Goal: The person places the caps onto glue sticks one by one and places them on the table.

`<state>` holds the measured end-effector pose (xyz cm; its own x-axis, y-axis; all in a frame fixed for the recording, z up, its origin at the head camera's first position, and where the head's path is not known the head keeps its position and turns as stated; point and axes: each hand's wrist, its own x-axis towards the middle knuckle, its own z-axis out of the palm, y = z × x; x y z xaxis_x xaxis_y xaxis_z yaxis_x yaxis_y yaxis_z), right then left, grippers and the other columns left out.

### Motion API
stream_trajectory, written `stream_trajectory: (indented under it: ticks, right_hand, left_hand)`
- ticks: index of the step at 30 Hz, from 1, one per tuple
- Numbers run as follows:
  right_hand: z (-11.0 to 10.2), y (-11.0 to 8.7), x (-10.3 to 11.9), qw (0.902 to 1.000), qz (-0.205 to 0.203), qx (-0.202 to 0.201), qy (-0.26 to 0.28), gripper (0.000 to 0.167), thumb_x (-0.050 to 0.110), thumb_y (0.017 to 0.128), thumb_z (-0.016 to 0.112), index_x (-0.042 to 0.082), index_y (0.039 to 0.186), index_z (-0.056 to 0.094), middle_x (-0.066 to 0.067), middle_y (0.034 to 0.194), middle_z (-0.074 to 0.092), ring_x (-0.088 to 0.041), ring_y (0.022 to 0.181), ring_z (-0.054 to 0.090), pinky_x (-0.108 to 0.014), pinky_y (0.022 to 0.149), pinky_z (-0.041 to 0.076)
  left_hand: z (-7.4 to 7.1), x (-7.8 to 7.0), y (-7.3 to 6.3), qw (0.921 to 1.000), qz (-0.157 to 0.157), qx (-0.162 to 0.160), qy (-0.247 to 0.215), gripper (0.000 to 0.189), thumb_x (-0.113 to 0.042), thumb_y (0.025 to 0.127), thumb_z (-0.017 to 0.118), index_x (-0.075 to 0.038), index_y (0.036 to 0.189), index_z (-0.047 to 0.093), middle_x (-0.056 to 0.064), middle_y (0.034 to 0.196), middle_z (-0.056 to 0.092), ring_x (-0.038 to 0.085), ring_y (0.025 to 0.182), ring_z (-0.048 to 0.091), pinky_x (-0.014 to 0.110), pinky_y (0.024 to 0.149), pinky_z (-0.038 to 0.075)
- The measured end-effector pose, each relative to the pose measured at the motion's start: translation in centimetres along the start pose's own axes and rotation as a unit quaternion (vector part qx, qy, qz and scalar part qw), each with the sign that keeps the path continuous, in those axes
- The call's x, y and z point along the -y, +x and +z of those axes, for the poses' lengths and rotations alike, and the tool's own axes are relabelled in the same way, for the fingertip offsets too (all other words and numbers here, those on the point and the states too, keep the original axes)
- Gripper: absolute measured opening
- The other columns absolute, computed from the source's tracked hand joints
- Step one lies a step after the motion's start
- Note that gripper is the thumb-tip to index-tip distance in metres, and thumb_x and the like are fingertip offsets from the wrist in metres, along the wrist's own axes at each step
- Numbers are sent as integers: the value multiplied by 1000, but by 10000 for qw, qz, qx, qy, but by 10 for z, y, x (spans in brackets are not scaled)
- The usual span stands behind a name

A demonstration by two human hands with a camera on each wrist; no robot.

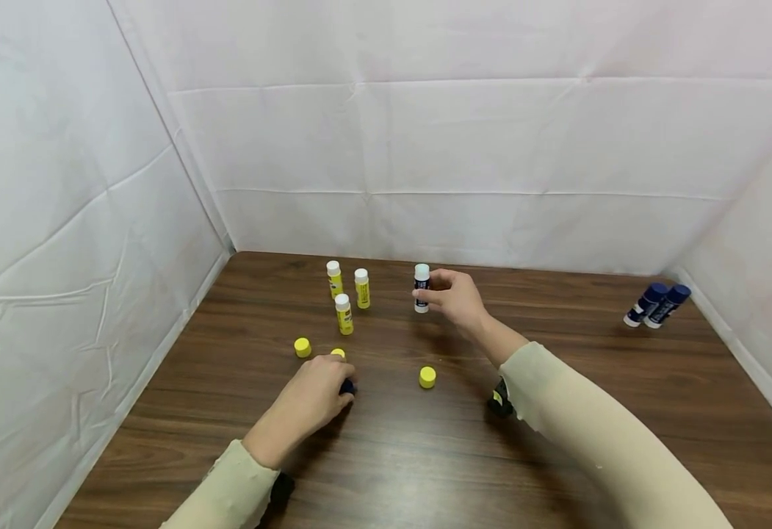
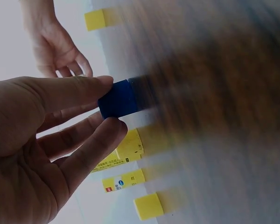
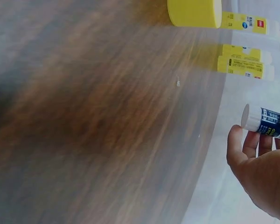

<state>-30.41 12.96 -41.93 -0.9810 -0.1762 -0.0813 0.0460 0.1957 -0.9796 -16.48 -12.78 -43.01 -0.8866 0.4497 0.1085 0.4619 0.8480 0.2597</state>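
My right hand [image 1: 461, 300] pinches a dark blue glue stick [image 1: 421, 286], held upright with its white end on top and tilted in the right wrist view. Low over the table, my left hand [image 1: 313, 389] pinches a small blue cap [image 2: 119, 99] between thumb and fingers. Beyond the left hand stand three uncapped yellow glue sticks [image 1: 344, 316] with white tops. One yellow cap [image 1: 302, 347] lies left of them, toward me; another yellow cap [image 1: 338, 353] is partly hidden behind the left hand. A third yellow cap [image 1: 427, 378] sits between the two hands.
At the far right, two blue capped glue sticks [image 1: 666, 305] stand side by side near the edge of the brown wooden table [image 1: 557, 316]. White cloth walls [image 1: 452, 139] rise behind the table and along its left and right sides.
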Motion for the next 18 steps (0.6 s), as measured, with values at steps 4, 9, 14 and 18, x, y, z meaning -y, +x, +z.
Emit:
stream_trajectory:
  ticks: [4,9,14,18]
  right_hand:
    - [-5,-9,-2,9997,-108,-111,-179,41,18,91,79,2,126,64,-15,127,64,-28,116,63,-44,97,55]
    - [-9,-19,-8,9978,-326,-249,-530,35,22,90,80,7,120,68,-10,120,67,-26,110,62,-45,94,54]
    - [-11,-28,-13,9948,-552,-343,-782,32,25,89,81,9,115,71,-8,113,70,-24,103,61,-39,88,53]
    - [-12,-35,-16,9922,-712,-407,-937,33,27,88,82,11,115,72,-7,111,71,-23,99,62,-37,85,53]
  left_hand:
    - [0,-2,1,9999,-86,32,-62,14,-7,80,86,-9,88,75,3,86,71,20,85,68,37,77,58]
    - [-2,-3,1,9998,-140,55,-123,14,-7,81,85,-8,91,76,4,89,72,20,86,68,38,78,58]
    - [-3,-3,1,9998,-113,-59,-118,14,-8,82,85,-8,93,76,3,90,72,21,87,68,38,79,58]
    - [-4,-3,0,9998,-173,-105,-28,13,-10,83,84,-9,93,76,2,89,71,19,86,68,37,78,58]
